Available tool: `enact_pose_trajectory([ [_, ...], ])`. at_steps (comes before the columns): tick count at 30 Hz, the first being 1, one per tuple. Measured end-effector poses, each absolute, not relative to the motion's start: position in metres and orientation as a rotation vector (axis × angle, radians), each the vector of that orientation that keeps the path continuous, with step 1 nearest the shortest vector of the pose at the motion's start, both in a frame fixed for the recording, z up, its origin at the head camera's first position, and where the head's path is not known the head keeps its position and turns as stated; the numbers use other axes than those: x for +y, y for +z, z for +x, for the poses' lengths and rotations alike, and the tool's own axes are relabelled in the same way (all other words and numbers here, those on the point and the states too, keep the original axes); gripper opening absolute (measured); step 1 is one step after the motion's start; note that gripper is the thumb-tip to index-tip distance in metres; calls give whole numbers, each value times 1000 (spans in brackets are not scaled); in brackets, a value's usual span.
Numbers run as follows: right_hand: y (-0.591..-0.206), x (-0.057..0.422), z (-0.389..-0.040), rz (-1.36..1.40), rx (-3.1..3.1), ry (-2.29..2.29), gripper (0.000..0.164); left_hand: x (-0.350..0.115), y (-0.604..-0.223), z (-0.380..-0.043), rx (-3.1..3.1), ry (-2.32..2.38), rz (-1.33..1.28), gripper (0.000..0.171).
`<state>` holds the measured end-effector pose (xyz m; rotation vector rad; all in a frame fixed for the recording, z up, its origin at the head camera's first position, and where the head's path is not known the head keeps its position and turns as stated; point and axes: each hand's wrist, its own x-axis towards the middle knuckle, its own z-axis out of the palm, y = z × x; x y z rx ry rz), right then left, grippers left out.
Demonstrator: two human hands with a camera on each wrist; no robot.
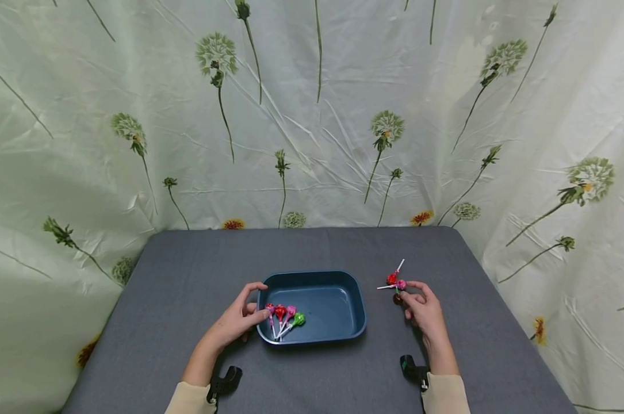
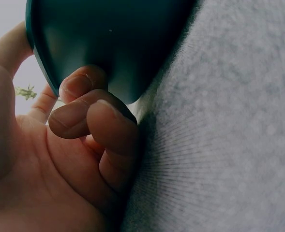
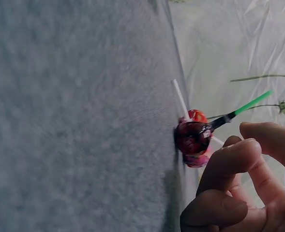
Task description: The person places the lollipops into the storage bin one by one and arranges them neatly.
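While the left hand (image 1: 237,322) curls its fingers (image 2: 91,113) round the nine o'clock rim of a dark blue tray (image 1: 337,331), seemingly steadying it on the grey desk (image 1: 187,287), the right hand (image 1: 424,313), fingers loosely curled and pinching nothing, reaches three loose lollipops (image 1: 396,283) at the tray's three o'clock: glossy red, pink and dark wrapped heads on thin sticks.
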<state>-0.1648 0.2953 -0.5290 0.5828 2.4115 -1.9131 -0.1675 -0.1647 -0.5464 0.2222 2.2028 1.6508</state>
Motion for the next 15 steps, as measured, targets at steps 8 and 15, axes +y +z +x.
enact_pose_trajectory([
  [8,-535,299,-178,591,2439,-1863,42,-164,-546,-168,2199,1650,224,60],
  [15,-539,300,-187,610,2429,-1850,38,-166,-546,-168,2202,1645,230,60],
])
